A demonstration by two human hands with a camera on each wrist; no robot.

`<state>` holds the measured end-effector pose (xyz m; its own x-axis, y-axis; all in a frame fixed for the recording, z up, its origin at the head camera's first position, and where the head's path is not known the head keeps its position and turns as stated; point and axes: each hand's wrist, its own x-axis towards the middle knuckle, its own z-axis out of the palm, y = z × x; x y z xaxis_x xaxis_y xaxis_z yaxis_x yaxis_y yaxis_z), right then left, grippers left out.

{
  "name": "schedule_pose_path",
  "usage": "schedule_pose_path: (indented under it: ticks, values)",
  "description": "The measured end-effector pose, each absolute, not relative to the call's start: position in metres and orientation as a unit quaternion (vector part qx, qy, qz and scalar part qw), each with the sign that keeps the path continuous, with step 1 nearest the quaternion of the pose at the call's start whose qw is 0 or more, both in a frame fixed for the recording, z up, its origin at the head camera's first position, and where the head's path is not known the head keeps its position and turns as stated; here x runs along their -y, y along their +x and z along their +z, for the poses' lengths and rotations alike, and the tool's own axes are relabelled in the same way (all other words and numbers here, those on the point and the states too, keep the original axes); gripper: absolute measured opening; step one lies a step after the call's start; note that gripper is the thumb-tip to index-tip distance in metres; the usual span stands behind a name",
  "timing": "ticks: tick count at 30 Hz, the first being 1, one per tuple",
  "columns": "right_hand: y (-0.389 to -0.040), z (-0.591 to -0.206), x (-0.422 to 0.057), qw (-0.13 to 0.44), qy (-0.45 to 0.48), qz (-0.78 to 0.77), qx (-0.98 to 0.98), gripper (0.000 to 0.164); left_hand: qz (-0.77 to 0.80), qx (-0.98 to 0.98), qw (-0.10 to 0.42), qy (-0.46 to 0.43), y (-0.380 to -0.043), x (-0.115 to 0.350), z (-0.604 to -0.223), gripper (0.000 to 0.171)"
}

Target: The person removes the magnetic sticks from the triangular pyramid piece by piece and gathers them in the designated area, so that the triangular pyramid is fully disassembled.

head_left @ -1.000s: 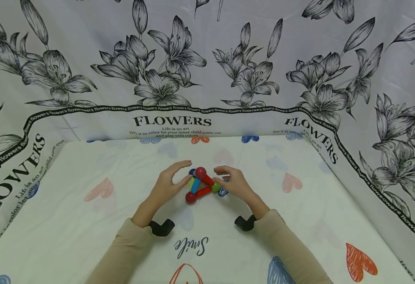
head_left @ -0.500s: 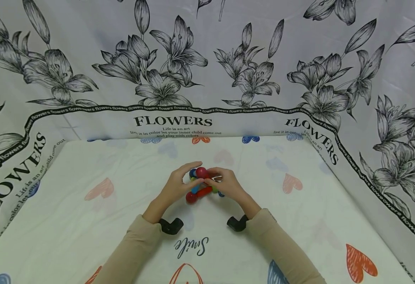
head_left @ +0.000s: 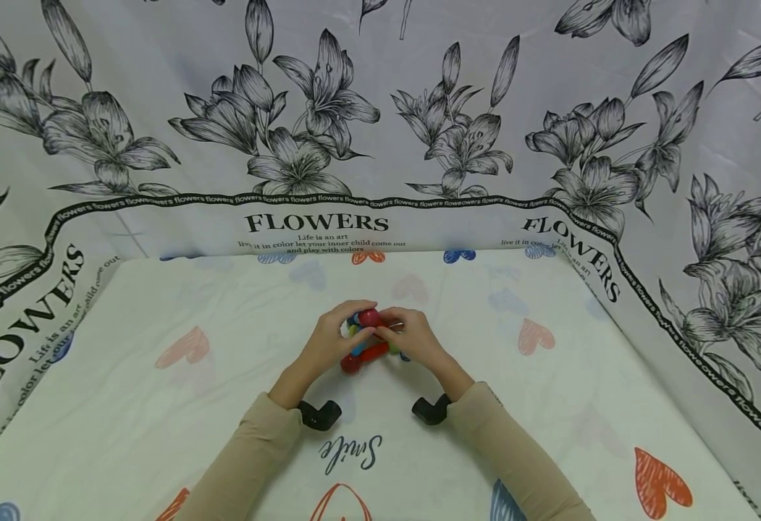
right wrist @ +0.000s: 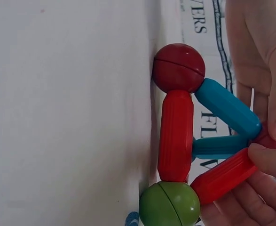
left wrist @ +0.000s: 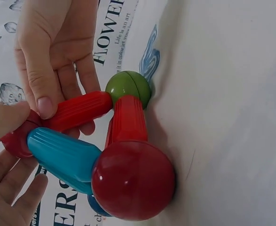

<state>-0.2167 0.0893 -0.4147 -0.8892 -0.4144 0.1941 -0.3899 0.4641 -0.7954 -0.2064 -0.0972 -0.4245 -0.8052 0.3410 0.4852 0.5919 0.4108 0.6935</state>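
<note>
A pyramid of magnetic rods and balls stands on the cloth between my hands. Its base shows a red ball (left wrist: pixel 133 180), a green ball (right wrist: pixel 169 205) and a red rod (head_left: pixel 373 352) joining them; a blue ball (left wrist: pixel 98 205) is mostly hidden behind. Blue rods (right wrist: pixel 228 108) and a red rod (left wrist: pixel 79 111) rise to the top red ball (head_left: pixel 370 318). My left hand (head_left: pixel 328 340) pinches that top ball between thumb and fingers. With thumb and fingers, my right hand (head_left: pixel 418 336) pinches the upper end of the sloping red rod, right at the ball.
A white cloth (head_left: pixel 256 449) printed with hearts and lettering covers the table. Behind it hangs a flower-printed curtain (head_left: pixel 380 166). Black wrist mounts (head_left: pixel 320 415) sit below both hands.
Both hands, apart beside the pyramid a second ago, have moved inward and taken hold around its top ball. In the last half second they have barely shifted.
</note>
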Motion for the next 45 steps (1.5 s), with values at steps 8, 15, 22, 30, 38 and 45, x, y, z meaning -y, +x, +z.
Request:
schedule_pose_path:
  ticks: [8, 15, 22, 30, 38, 45]
  values:
    - [-0.218, -0.415, -0.091, 0.019, -0.256, -0.45, -0.856, 0.025, -0.469, 0.824, 0.154, -0.279, -0.204, 0.096, -0.423, 0.038]
    - [-0.216, -0.418, -0.094, 0.042, -0.259, -0.46, -0.849, 0.026, -0.463, 0.822, 0.166, -0.288, -0.199, 0.095, -0.424, 0.036]
    - [-0.213, -0.417, -0.096, 0.047, -0.268, -0.465, -0.843, 0.025, -0.459, 0.82, 0.172, -0.296, -0.198, 0.095, -0.426, 0.036]
    - [-0.21, -0.417, -0.098, 0.04, -0.269, -0.461, -0.845, 0.024, -0.454, 0.82, 0.178, -0.3, -0.196, 0.095, -0.427, 0.035]
    - [-0.209, -0.418, -0.099, 0.034, -0.271, -0.475, -0.837, 0.024, -0.453, 0.822, 0.175, -0.297, -0.195, 0.094, -0.427, 0.034]
    - [-0.211, -0.417, -0.105, 0.05, -0.233, -0.501, -0.832, 0.022, -0.457, 0.825, 0.171, -0.284, -0.193, 0.099, -0.422, 0.036]
